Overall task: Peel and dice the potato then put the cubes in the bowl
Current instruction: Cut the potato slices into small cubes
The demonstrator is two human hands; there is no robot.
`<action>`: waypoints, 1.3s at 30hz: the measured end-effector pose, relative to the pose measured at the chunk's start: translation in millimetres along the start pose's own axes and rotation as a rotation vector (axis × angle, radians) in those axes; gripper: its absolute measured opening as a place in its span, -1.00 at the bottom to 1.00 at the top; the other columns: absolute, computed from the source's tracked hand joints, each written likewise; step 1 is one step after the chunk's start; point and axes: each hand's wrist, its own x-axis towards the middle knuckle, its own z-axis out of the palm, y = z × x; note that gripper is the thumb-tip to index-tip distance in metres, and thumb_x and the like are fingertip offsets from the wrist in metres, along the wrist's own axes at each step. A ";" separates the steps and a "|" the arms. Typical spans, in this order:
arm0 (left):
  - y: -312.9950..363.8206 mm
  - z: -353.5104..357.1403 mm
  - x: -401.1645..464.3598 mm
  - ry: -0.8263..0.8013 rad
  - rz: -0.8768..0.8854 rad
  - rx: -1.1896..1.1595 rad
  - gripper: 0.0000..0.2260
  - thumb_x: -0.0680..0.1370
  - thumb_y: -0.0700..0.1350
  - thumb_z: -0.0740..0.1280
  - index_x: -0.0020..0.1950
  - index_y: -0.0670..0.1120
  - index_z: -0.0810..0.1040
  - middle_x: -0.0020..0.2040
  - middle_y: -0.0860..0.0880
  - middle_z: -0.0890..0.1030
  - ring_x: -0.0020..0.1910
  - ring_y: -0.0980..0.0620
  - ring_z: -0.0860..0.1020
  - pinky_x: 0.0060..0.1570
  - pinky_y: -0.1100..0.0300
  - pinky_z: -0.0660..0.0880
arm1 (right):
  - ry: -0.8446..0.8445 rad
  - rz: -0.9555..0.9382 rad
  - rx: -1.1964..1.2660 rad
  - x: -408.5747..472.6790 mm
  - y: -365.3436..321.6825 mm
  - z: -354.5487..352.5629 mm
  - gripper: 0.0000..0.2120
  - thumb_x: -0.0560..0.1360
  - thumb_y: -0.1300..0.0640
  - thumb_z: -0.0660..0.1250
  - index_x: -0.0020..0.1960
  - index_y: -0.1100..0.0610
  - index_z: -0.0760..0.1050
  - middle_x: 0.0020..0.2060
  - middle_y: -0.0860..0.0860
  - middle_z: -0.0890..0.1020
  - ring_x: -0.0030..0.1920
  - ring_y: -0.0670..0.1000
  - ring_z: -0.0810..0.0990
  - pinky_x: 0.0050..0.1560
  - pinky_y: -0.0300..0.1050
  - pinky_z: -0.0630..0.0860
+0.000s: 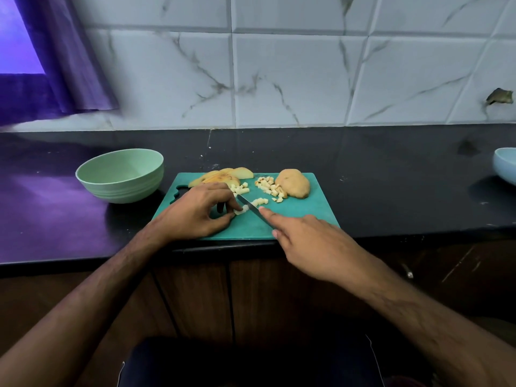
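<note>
So the teal cutting board (296,219) is sitting on the dark counter (391,174), right at the near edge. The left hand (195,210) is pinning down a small strip of potato (241,210) near the middle of the board, with fingertips and thumb pinched together on it. The right hand (312,241) is gripping a knife (252,209), fingers wrapped around the handle and the index finger stretched out along the top of the blade. The blade is angling up toward the far left and its tip is touching the strip right beside the left fingertips.

Diced cubes (269,187) are lying in loose piles on the far half of the board, some just past the blade. A chunk of potato (293,183) is sitting at the far right, touching the cubes. Slices (223,175) are stacking up at the far left edge. The green bowl (120,177) is sitting just left of the board, with no cubes in it. A pale blue bowl (505,166) is peeking in at the far right edge.
</note>
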 end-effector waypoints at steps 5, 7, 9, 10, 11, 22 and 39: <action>-0.6 0.8 -0.5 0.026 0.008 0.007 -0.95 0.54 -0.15 0.47 -0.02 -0.03 0.66 -0.13 0.16 0.58 -0.14 0.17 0.52 -0.09 0.26 0.46 | 0.039 -0.020 0.040 -6.9 5.1 -13.9 -0.52 0.74 -0.07 -0.03 0.61 -0.32 -0.04 -0.27 -0.13 0.40 -0.33 -0.11 0.38 -0.38 -0.18 0.24; -1.3 0.8 -0.4 0.030 0.007 0.006 -0.95 0.54 -0.16 0.48 -0.03 -0.03 0.67 -0.13 0.16 0.58 -0.15 0.16 0.53 -0.09 0.27 0.46 | 0.010 -0.039 0.040 -12.1 1.2 -10.1 -0.51 0.74 -0.07 -0.02 0.61 -0.32 -0.05 -0.26 -0.12 0.42 -0.32 -0.11 0.39 -0.37 -0.19 0.26; -2.0 0.8 -0.4 0.026 -0.001 -0.001 -0.93 0.54 -0.17 0.48 -0.02 -0.01 0.68 -0.12 0.17 0.60 -0.14 0.14 0.54 -0.08 0.31 0.44 | -0.002 -0.039 0.027 -14.1 -2.6 0.7 -0.51 0.74 -0.07 -0.01 0.62 -0.30 -0.06 -0.24 -0.10 0.42 -0.30 -0.11 0.38 -0.34 -0.17 0.28; -2.1 0.7 -0.4 0.023 -0.003 -0.002 -0.93 0.54 -0.16 0.47 -0.01 -0.01 0.68 -0.11 0.17 0.60 -0.14 0.14 0.54 -0.07 0.32 0.44 | 0.005 -0.037 0.018 -13.2 -3.8 5.1 -0.50 0.73 -0.07 -0.01 0.62 -0.29 -0.06 -0.24 -0.09 0.43 -0.29 -0.11 0.39 -0.33 -0.16 0.29; -2.2 0.5 -0.5 0.020 -0.003 -0.002 -0.93 0.55 -0.15 0.47 0.00 -0.01 0.68 -0.11 0.17 0.60 -0.13 0.13 0.55 -0.07 0.32 0.44 | 0.013 -0.035 0.010 -11.5 -4.7 7.8 -0.50 0.73 -0.07 -0.01 0.62 -0.28 -0.07 -0.23 -0.08 0.43 -0.28 -0.11 0.39 -0.33 -0.15 0.29; -4.5 2.5 -0.2 0.070 -0.009 0.051 -0.91 0.53 -0.08 0.49 -0.10 0.06 0.61 -0.16 0.25 0.55 -0.15 0.22 0.50 -0.06 0.25 0.41 | 0.015 -0.057 0.045 -9.5 -3.6 -2.1 -0.51 0.74 -0.07 -0.01 0.61 -0.31 -0.05 -0.29 -0.14 0.37 -0.34 -0.13 0.33 -0.38 -0.19 0.19; -6.1 6.8 -3.7 0.179 -0.222 0.261 -0.88 0.52 0.03 0.47 -0.07 0.11 0.53 -0.20 0.23 0.49 -0.16 0.18 0.48 -0.07 0.07 0.29 | -0.070 -0.084 0.043 -23.5 8.1 -9.3 -0.52 0.73 -0.10 0.00 0.59 -0.39 -0.04 -0.28 -0.14 0.36 -0.28 -0.15 0.36 -0.26 -0.19 0.34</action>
